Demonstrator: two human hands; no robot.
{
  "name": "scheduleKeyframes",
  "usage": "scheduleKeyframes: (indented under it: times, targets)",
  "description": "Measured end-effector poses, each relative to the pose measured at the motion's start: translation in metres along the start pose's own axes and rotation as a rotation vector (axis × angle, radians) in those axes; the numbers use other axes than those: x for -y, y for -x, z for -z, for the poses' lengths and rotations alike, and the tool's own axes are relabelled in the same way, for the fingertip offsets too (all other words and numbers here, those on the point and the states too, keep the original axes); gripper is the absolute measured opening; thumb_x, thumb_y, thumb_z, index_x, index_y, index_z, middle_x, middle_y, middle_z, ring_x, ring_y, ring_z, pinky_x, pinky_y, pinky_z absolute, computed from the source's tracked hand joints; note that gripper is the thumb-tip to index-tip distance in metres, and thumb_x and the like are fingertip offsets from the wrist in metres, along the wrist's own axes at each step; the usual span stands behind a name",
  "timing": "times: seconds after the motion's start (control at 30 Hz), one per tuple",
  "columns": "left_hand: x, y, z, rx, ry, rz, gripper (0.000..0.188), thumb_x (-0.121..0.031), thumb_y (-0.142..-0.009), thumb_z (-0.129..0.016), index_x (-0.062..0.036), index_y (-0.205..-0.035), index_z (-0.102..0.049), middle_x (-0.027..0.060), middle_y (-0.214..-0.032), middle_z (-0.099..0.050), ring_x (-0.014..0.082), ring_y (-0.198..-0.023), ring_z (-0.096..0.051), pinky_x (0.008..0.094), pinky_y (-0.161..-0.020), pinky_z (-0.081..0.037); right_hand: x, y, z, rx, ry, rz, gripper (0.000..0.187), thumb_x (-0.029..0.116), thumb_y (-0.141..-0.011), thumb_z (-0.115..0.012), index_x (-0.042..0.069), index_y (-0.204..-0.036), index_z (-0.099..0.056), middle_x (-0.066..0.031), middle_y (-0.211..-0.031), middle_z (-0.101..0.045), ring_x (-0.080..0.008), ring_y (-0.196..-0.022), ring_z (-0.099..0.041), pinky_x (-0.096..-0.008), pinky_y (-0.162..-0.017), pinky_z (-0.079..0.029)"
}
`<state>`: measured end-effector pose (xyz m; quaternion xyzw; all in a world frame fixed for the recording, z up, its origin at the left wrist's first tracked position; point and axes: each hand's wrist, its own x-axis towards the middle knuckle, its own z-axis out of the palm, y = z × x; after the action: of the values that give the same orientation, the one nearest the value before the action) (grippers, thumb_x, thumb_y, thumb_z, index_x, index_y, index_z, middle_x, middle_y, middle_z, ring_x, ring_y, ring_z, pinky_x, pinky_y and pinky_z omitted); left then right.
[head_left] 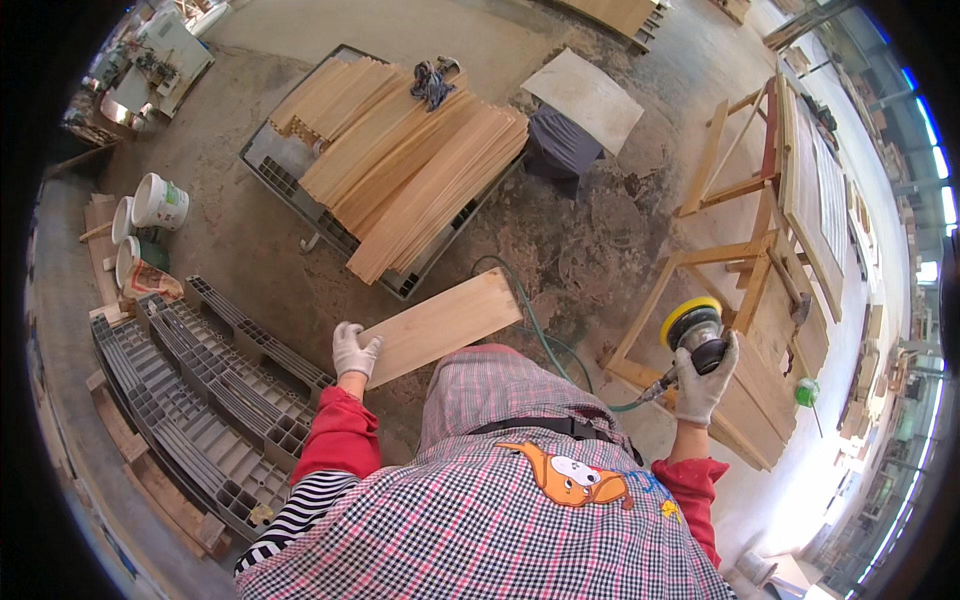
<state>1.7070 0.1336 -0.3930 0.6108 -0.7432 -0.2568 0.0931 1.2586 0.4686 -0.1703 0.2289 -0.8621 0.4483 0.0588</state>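
Observation:
My left hand [355,350], in a white glove, is closed on the near left end of a light wooden board [440,326]. The board lies across in front of my lap, its far end pointing right. In my gloved right hand [706,382] is an air-powered orbital sander [694,330], raised off to the right, with its yellow-rimmed round pad turned up and away from the board. A green hose [545,345] runs from the sander's handle and loops behind the board.
Ahead, a pallet [408,280] bears stacked wooden boards [390,150] with a dark cloth on top. Grey plastic pallets [200,390] lie at left, beside white buckets [160,203]. A wooden frame bench [745,260] stands at right, near the sander. A draped stool [560,150] stands beyond.

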Motion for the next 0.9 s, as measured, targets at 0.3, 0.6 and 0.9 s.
scheduleKeyframes:
  times: [0.3,0.6,0.9]
  targets:
    - [-0.119,-0.057,-0.002,0.690,-0.326,-0.117,0.065,-0.068,-0.074,-0.063,-0.0127,-0.109,-0.063,0.0160,-0.107,-0.068,0.0341,-0.102,-0.063,0.0426,-0.087,-0.048,0.006,-0.010,-0.022,0.012,0.109,0.019,0.087,0.013,-0.067,-0.081,0.003,-0.141,-0.037,-0.0151,-0.130,-0.046,-0.0282,-0.122,-0.046,-0.0387,-0.106,-0.036]
    - [-0.242,-0.073,0.010,0.591,-0.353,-0.107,0.058,-0.065,-0.078,-0.059,-0.0114,-0.098,-0.068,0.0165,-0.098,-0.068,0.0350,-0.095,-0.064,0.0442,-0.078,-0.049,-0.045,-0.104,0.029,-0.220,0.116,-0.021,0.085,0.009,-0.066,-0.078,0.001,-0.141,-0.037,-0.0167,-0.131,-0.046,-0.0287,-0.121,-0.047,-0.0391,-0.105,-0.037]
    - [-0.421,-0.121,0.036,0.482,-0.193,-0.190,0.043,-0.047,-0.084,-0.064,-0.0045,-0.078,-0.065,0.0090,-0.070,-0.064,0.0210,-0.066,-0.059,0.0355,-0.063,-0.046,-0.180,-0.287,0.149,-0.641,0.017,-0.244,0.084,0.006,-0.071,-0.074,-0.003,-0.143,-0.031,-0.0190,-0.139,-0.039,-0.0272,-0.130,-0.041,-0.0352,-0.109,-0.034]
